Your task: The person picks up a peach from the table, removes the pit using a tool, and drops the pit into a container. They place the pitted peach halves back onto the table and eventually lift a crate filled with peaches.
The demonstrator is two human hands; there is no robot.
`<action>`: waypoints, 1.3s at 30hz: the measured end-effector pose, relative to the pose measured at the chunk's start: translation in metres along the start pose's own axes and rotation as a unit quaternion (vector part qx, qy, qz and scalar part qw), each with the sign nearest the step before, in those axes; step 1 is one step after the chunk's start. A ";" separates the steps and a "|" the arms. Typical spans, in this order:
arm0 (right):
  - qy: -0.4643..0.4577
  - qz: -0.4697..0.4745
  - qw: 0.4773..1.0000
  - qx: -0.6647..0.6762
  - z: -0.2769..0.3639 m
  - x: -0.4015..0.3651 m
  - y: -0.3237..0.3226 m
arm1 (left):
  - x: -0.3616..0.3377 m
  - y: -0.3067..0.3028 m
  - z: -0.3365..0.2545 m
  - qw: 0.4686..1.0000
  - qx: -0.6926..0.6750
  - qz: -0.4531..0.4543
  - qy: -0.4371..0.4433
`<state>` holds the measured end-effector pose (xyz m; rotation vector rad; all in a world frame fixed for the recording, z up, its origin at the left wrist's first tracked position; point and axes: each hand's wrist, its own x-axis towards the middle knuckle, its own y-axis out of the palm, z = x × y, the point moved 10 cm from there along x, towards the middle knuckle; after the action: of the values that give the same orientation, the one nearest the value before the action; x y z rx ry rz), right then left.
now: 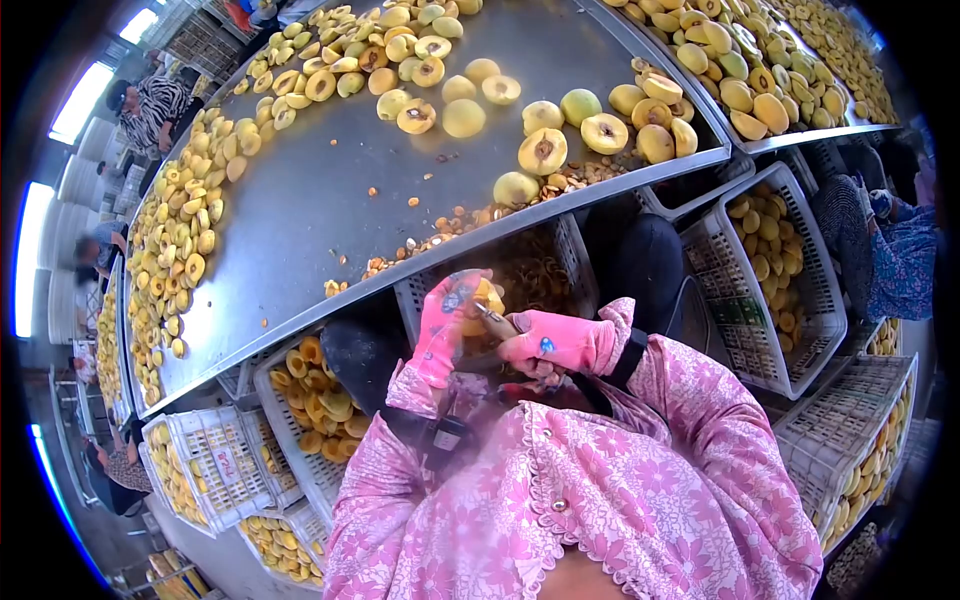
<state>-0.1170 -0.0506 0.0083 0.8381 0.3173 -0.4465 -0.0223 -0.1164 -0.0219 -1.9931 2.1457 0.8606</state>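
My left hand (446, 322), in a pink glove with worn blue-grey patches, is closed around a yellow peach half (489, 296). My right hand (560, 340), gloved in pink too, grips a small tool (499, 326) with a brown handle and a short metal tip. That tip points at the peach half; whether it touches the flesh is hard to tell. Both hands are over a white crate (568, 262) in my lap area, with brownish scraps inside. Just beyond, halved peaches (543, 150) and loose pit pieces (440, 236) lie along the near edge of the metal table (300, 230).
More peach halves (185, 235) are heaped along the table's left and far sides. Crates of peaches stand by my left knee (318, 400) and my right (770, 260). A co-worker's blue patterned sleeve (900, 260) shows at far right; another person (155, 110) is at upper left.
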 end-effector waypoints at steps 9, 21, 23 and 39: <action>-0.098 0.041 0.994 0.009 0.019 -0.013 0.038 | -0.017 -0.041 -0.019 0.952 -0.268 -0.123 0.078; -0.145 -0.161 0.869 -0.445 -0.001 0.002 -0.007 | -0.042 -0.110 -0.173 0.763 0.581 -0.225 0.171; -0.169 -0.136 0.924 -0.314 0.006 -0.013 -0.009 | 0.021 -0.027 -0.173 0.818 0.519 -0.117 0.219; -0.228 -0.297 0.883 -0.282 0.039 -0.076 -0.053 | 0.174 0.105 -0.115 0.845 0.500 0.041 0.188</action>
<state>-0.2053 -0.0927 0.0327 0.0279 0.2405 -1.0458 -0.1113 -0.3241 0.0350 -1.5283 2.1274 -0.6456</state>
